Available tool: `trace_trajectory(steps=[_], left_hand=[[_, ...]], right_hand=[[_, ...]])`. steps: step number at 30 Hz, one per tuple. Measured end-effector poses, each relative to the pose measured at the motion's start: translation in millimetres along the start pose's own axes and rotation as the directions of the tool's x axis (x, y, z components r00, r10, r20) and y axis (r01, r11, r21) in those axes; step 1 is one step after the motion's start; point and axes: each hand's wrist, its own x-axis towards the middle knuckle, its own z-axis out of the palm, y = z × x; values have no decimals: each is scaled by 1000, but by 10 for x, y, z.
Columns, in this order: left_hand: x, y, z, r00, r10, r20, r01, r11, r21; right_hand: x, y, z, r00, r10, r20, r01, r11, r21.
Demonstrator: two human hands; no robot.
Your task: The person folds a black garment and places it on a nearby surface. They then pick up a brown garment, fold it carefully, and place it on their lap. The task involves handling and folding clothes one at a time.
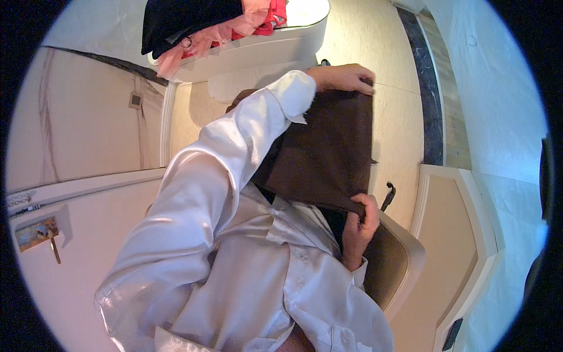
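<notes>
A dark brown folded cloth [325, 149] lies over my lap, its right edge running between my two hands. At its far right corner, my left hand [347, 79] has its fingers curled over the edge; that arm, in a shiny white sleeve, reaches across the cloth's left side and hides part of it. My right hand [363, 220] pinches the near right corner between thumb and fingers, close to the front of my white satin shirt [246, 273]. The cloth looks fairly flat between the hands. What lies beneath it is mostly hidden.
Beyond the cloth stands a white rounded container [246, 53] bearing black fabric [189, 26], pink tulle [176, 53] and red fabric [264, 28]. A brown padded seat [391, 259] is beside my right arm. A black hooked object [388, 196] shows near the seat. White panelling [448, 237] borders the right.
</notes>
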Motion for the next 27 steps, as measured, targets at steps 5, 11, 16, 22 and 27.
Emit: trace_trajectory(steps=[5,11,16,22,27], left_hand=[[542,259,339,960,278,-30,-276,959,66],[849,274,948,971,227,-75,-216,968,125],[720,273,1170,997,53,-49,-38,965,261],[158,39,916,950,169,-262,-69,933,353],[-851,526,600,861,90,-500,71,953,293]], right_hand=[[-108,-71,-225,990,33,-140,-31,999,16],[-321,212,-348,967,124,-221,-135,990,-38],[-428,646,-231,976,206,-71,-214,969,-127],[-317,446,-272,994,58,97,-26,952,-306],[-124,214,-303,995,-55,78,73,967,-245]])
